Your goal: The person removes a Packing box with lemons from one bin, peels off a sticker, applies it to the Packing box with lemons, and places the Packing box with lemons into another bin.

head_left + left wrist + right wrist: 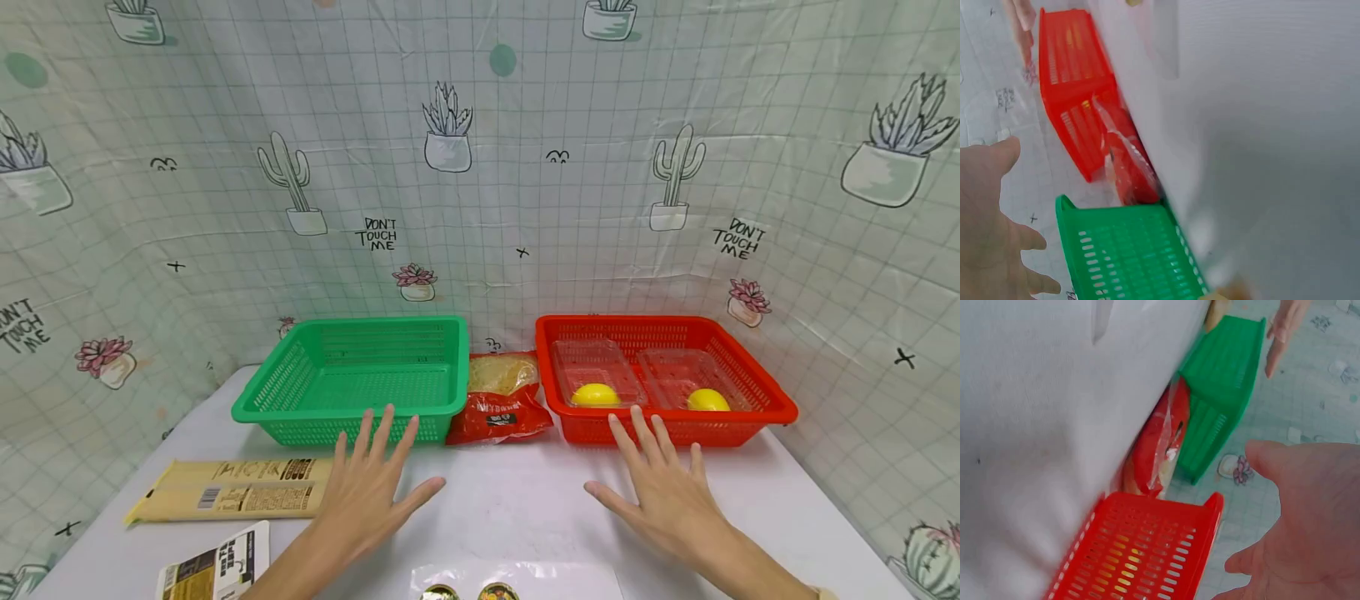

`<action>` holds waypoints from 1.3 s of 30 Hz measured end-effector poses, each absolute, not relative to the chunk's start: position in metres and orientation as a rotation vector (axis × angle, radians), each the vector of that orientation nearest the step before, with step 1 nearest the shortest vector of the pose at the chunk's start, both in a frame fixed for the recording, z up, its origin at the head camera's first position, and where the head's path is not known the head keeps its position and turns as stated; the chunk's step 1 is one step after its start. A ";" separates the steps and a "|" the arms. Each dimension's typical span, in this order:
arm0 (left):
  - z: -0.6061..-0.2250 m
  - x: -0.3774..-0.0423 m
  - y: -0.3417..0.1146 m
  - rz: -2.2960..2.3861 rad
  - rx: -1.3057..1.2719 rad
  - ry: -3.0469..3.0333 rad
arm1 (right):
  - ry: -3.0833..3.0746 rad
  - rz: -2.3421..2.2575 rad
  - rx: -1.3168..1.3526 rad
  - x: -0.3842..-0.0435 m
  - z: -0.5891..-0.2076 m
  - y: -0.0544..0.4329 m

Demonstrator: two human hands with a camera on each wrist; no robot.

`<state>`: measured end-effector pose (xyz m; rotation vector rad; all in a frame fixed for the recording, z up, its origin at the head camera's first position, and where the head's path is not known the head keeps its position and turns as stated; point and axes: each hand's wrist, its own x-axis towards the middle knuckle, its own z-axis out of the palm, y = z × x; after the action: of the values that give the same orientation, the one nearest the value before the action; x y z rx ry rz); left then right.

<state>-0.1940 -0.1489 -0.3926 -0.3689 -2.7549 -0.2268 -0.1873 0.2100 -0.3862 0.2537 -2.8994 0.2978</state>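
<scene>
Both hands are spread with fingers straight and hold nothing. My left hand [367, 487] is held up in front of the green plastic basket [262, 415], beside a long yellowish package [240, 498] whose right end it hides. My right hand [663, 496] is held up before the red plastic basket [667, 431]. Inside that basket are two clear plastic boxes [588, 358] and two yellow, lemon-like objects [596, 395]. Between the baskets lies a red and clear bag [501, 412] with pale contents. The wrist views show the left palm [982, 219] and right palm [1316, 519] uncurled, apart from the baskets.
A black, white and brown printed packet [217, 567] lies at the table's front left. A clear plastic sheet or bag [570, 579] with two round colourful pieces [498, 592] is at the front edge. Behind the white table [510, 500] hangs a patterned cloth [480, 208].
</scene>
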 end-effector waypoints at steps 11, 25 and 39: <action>-0.374 -0.229 -0.113 -0.300 -0.484 -2.775 | -2.926 0.320 0.260 -0.209 -0.370 0.223; -0.353 -0.281 -0.046 -0.509 -0.721 -2.793 | -2.936 0.367 0.316 -0.252 -0.354 0.244; -0.342 -0.324 0.028 -0.518 -0.736 -2.878 | -2.989 0.428 0.365 -0.298 -0.348 0.259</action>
<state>-0.3240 0.0283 -0.3421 -0.7355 -2.8785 -0.5182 -0.2975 0.2594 -0.3485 0.3648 -2.9887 0.4280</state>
